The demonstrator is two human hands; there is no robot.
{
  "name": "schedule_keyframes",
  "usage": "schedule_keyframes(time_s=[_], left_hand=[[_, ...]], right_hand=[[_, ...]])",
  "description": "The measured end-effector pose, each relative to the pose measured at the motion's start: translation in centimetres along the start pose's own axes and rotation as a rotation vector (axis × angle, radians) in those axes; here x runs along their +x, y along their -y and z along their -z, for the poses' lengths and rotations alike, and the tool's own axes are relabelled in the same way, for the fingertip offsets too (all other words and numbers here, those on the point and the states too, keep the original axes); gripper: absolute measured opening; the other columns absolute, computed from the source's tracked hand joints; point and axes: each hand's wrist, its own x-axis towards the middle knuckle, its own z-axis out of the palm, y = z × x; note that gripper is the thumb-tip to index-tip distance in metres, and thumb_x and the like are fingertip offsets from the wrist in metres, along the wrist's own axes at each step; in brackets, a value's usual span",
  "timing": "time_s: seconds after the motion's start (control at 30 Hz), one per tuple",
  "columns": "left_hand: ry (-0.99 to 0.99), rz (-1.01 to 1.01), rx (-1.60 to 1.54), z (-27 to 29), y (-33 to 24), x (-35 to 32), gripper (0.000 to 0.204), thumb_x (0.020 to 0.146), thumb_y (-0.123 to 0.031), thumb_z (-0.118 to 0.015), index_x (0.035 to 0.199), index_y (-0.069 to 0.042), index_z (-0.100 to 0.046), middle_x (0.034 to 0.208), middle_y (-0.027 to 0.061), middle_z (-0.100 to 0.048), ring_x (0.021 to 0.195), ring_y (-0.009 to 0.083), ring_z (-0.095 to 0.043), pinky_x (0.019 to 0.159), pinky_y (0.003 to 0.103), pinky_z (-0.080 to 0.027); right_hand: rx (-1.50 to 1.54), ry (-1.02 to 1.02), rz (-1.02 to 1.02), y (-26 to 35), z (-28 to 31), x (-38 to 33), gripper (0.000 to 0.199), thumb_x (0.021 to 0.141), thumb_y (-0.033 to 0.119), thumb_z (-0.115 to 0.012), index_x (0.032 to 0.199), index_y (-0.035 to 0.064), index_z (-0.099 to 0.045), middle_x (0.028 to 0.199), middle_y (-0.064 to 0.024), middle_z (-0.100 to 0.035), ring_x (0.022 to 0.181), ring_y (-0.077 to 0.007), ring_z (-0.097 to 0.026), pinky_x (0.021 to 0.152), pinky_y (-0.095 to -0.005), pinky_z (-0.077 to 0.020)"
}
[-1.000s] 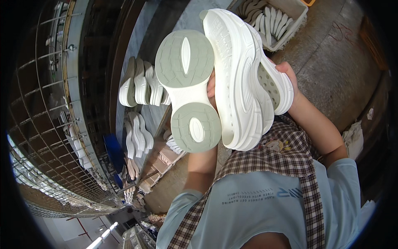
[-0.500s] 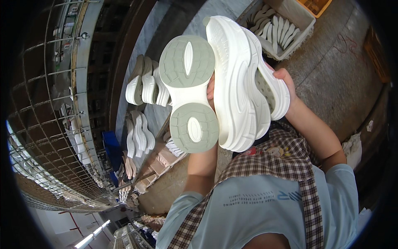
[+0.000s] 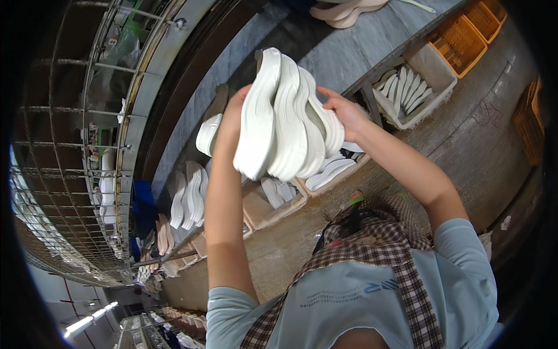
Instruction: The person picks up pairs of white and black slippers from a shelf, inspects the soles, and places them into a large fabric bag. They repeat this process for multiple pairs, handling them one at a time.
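A stack of several white shoe soles (image 3: 283, 116), standing on edge side by side, is held up between my two hands over the bench. My left hand (image 3: 237, 110) grips the stack's left side, its fingers mostly hidden behind the soles. My right hand (image 3: 344, 114) clasps the right end, with the thumb and a finger showing at the upper edge. Behind my left forearm, a white and grey sole (image 3: 209, 134) rests on the bench. More white soles (image 3: 189, 198) stand on the bench to the left of that forearm.
A wire mesh rack (image 3: 75, 163) runs along the left. Below the marble-patterned bench (image 3: 360, 52) are bins of soles (image 3: 267, 218). A pale crate of soles (image 3: 415, 116) and orange crates (image 3: 459, 46) stand at the upper right. Beige soles (image 3: 343, 13) lie at the far edge.
The soles are now gathered into one upright stack; the one whose grey tread faced up no longer shows its tread. The stack and both hands are lower and further left, and my view has shifted.
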Motion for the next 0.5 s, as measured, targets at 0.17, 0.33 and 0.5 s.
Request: schedule_keyframes(time_s=[0.17, 0.33, 0.5], left_hand=[[0.038, 0.038, 0.278, 3.1, -1.4, 5.2, 0.031, 0.084, -0.016, -0.061, 0.109, 0.004, -0.062, 0.095, 0.0095, -0.066, 0.085, 0.0152, -0.061, 0.075, 0.030, -0.049], [-0.057, -0.122, 1.038, 5.6, -0.6, 9.3, 0.046, 0.082, -0.037, -0.061, 0.109, 0.000, -0.063, 0.108, 0.0176, -0.064, 0.095, 0.0306, -0.062, 0.085, 0.035, -0.046], [-0.069, 0.042, 1.245, 5.9, -0.4, 10.4, 0.041, 0.084, -0.027, -0.051, 0.114, 0.000, -0.061, 0.122, 0.0236, -0.055, 0.112, 0.0359, -0.055, 0.093, 0.040, -0.043]], right_hand=[[0.045, 0.010, 0.027, -1.4, -0.5, 6.9, 0.063, 0.080, 0.000, -0.037, 0.142, 0.0028, -0.023, 0.126, -0.0223, -0.045, 0.109, -0.0301, -0.055, 0.091, -0.0421, -0.0502], [-0.367, -0.205, 0.212, -3.7, 0.5, 11.5, 0.047, 0.083, 0.004, -0.041, 0.129, -0.0007, -0.046, 0.117, -0.0206, -0.056, 0.105, -0.0297, -0.057, 0.090, -0.0338, -0.0454], [-1.419, -0.191, 0.682, -5.2, 1.9, 13.2, 0.029, 0.084, 0.005, -0.045, 0.107, -0.0025, -0.061, 0.109, -0.0215, -0.061, 0.099, -0.0341, -0.058, 0.087, -0.0355, -0.0456]])
